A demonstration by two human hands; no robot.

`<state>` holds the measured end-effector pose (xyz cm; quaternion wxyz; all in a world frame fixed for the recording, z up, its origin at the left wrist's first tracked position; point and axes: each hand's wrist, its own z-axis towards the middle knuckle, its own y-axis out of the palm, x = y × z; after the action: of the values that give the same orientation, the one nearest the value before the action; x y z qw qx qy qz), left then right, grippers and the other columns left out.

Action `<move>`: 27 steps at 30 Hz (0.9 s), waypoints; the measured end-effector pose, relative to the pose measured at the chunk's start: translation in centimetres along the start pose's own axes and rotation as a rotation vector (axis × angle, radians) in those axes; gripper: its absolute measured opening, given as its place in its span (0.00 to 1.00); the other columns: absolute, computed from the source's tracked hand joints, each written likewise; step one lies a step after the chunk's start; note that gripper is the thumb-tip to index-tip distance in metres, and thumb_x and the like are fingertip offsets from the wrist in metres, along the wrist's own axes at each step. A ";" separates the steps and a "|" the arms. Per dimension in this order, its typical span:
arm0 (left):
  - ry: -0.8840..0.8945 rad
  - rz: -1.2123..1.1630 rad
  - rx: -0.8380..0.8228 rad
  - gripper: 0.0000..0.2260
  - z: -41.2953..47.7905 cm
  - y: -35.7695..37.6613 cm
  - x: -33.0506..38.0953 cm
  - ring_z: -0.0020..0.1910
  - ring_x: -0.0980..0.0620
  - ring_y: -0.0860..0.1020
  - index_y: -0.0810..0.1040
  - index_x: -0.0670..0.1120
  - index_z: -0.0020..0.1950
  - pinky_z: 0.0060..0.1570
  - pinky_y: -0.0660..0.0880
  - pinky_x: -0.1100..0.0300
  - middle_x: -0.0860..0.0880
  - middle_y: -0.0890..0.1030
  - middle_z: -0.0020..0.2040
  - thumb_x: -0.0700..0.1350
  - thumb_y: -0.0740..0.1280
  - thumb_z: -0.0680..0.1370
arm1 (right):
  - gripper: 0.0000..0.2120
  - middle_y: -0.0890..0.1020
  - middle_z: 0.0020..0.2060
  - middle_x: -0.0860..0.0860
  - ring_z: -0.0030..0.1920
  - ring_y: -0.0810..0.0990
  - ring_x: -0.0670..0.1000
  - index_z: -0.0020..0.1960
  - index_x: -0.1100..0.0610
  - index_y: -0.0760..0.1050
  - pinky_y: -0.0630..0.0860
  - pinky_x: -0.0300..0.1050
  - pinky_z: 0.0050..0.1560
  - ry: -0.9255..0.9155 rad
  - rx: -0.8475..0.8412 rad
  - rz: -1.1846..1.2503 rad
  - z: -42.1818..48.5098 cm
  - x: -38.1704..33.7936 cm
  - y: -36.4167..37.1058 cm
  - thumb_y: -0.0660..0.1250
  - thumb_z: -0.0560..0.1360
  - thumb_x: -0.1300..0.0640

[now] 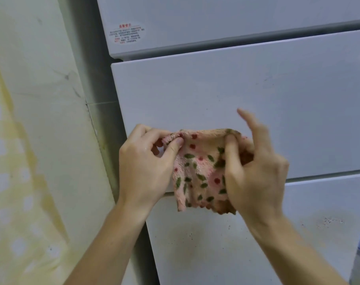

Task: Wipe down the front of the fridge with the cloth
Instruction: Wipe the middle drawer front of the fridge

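White fridge (pixel 257 89) panels fill the view. The cloth (pixel 197 171) hangs in front of the middle panel, stretched between the hands: the left hand (pixel 144 167) pinches its upper left corner and the right hand (pixel 257 171) grips its right edge, forefinger raised. Wiping looks unfinished, since dark specks (pixel 327 221) remain on the lower panel. A stained wall (pixel 41 120) stands to the left.

Brightness: moderate, even indoor light; a cool grey-blue cast lies on the fridge (pixel 257 89).
Shadows: soft and shallow; dark bands fill the horizontal gaps across the fridge front.
Glare: faint sheen only, toward the upper right.
Blur: the raised forefinger of the right hand (pixel 257 167) is motion-smeared; print on the sticker (pixel 127 34) is unreadable.
Distortion: the wide-angle lens tilts and bows straight edges near the borders.
Focus: cloth (pixel 197 169) pile fairly sharp; wall (pixel 31 140) at left soft, washed out.
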<state>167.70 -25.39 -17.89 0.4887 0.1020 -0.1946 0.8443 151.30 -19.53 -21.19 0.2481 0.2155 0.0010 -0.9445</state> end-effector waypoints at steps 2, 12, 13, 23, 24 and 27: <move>0.030 0.020 0.070 0.04 0.0 0.5 -0.5 0.40 0.62 0.76 0.86 0.47 0.48 0.44 0.70 0.74 0.55 0.79 0.43 0.45 0.78 0.76 | 0.21 0.84 0.51 0.48 0.47 0.84 0.46 0.71 0.54 0.67 0.82 0.43 0.47 0.059 -0.049 0.153 -1.9 -0.8 1.3 0.69 0.82 0.62; 0.117 -0.034 0.216 0.07 0.3 0.5 -2.4 0.43 0.59 0.77 0.83 0.43 0.55 0.47 0.71 0.71 0.52 0.79 0.45 0.44 0.75 0.80 | 0.26 0.54 0.83 0.64 0.84 0.49 0.63 0.81 0.45 0.64 0.45 0.63 0.83 -0.298 -0.218 -0.386 -4.1 1.8 6.3 0.60 0.84 0.47; 0.137 -0.025 0.247 0.06 0.4 0.4 -2.8 0.46 0.57 0.77 0.82 0.42 0.56 0.50 0.72 0.69 0.50 0.79 0.48 0.43 0.72 0.82 | 0.27 0.52 0.83 0.63 0.84 0.48 0.63 0.82 0.44 0.62 0.44 0.63 0.83 -0.297 -0.229 -0.421 -3.9 1.7 6.6 0.58 0.84 0.42; 0.250 0.198 0.349 0.21 3.0 -0.3 -6.4 0.78 0.42 0.67 0.71 0.39 0.77 0.79 0.61 0.45 0.42 0.70 0.78 0.41 0.56 0.84 | 0.29 0.60 0.81 0.65 0.82 0.56 0.67 0.82 0.47 0.64 0.54 0.65 0.82 -0.357 0.010 -0.485 4.1 -3.0 11.9 0.56 0.85 0.37; 0.259 0.191 0.342 0.22 2.8 -0.1 -6.5 0.79 0.42 0.66 0.70 0.39 0.78 0.80 0.60 0.45 0.42 0.69 0.79 0.41 0.55 0.84 | 0.28 0.60 0.81 0.66 0.82 0.56 0.66 0.82 0.48 0.63 0.54 0.65 0.82 -0.372 0.011 -0.483 3.7 -2.7 11.9 0.56 0.85 0.39; 0.279 0.187 0.331 0.22 2.3 0.7 -6.5 0.80 0.39 0.64 0.69 0.38 0.78 0.80 0.58 0.45 0.41 0.67 0.80 0.42 0.54 0.85 | 0.28 0.58 0.81 0.66 0.82 0.55 0.66 0.83 0.53 0.62 0.54 0.65 0.82 -0.410 -0.036 -0.473 1.0 -0.9 10.9 0.57 0.86 0.43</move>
<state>170.30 -31.78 -18.35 0.4071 0.0446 0.0070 0.9123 156.69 -28.75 -18.75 0.0201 0.0100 0.0180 -0.9996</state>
